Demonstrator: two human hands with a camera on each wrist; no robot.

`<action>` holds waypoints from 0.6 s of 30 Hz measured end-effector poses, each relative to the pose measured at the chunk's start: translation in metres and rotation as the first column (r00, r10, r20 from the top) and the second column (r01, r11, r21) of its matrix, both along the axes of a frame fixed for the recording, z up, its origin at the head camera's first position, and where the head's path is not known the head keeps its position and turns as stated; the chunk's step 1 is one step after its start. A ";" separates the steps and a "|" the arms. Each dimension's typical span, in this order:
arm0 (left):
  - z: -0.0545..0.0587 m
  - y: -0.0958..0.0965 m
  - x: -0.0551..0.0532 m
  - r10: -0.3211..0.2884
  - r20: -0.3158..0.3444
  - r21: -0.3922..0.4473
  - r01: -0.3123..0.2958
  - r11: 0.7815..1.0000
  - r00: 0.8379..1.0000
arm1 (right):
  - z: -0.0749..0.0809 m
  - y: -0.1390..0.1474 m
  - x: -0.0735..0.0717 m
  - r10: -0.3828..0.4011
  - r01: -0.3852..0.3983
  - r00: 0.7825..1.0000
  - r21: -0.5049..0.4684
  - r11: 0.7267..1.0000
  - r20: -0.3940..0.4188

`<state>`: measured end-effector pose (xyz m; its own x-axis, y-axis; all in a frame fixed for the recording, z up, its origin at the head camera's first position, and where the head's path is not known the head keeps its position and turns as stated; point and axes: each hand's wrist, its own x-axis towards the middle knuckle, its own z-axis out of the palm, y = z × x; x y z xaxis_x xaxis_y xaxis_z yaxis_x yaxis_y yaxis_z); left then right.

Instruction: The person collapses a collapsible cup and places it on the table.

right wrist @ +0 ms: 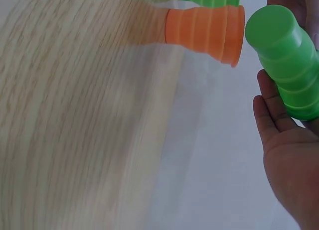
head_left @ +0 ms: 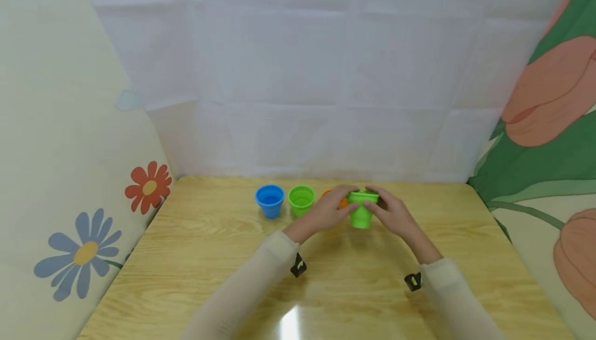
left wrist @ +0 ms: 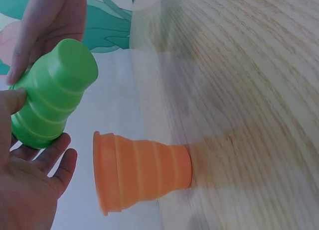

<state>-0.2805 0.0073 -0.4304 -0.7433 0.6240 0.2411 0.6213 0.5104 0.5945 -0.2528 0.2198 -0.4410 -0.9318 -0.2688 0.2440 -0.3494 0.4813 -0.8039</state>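
Both hands hold one green collapsible cup [head_left: 361, 215] between them, raised off the table. My left hand [head_left: 328, 210] grips its left side and my right hand [head_left: 390, 215] its right side, thumbs toward me and fingers around the rim. In the left wrist view the ribbed cup [left wrist: 60, 85] is tilted, its base facing the camera. An orange cup [left wrist: 144, 170] stands upright on the table beside the left hand; in the head view that hand mostly hides it. Left of it are a second green cup [head_left: 301, 199] and a blue cup [head_left: 270, 200], both upright with mouths up.
The wooden table [head_left: 209, 257] reaches back to a white cloth [head_left: 316, 97]. Flower-patterned cloths [head_left: 65, 148] hang at the left and right. The cups form a row near the table's far edge.
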 end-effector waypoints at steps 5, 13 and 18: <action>-0.002 -0.010 0.003 0.024 0.027 0.048 -0.026 0.999 0.999 | 0.008 -0.009 0.010 0.055 -0.052 0.997 -0.062 0.997 0.050; -0.001 -0.028 0.006 0.028 0.114 0.130 -0.043 0.991 0.993 | 0.028 -0.025 0.024 0.118 -0.113 0.992 -0.099 0.989 0.053; -0.001 -0.039 0.008 0.032 0.148 0.150 -0.055 0.987 0.988 | 0.030 -0.033 0.025 0.112 -0.102 0.990 -0.114 0.988 0.088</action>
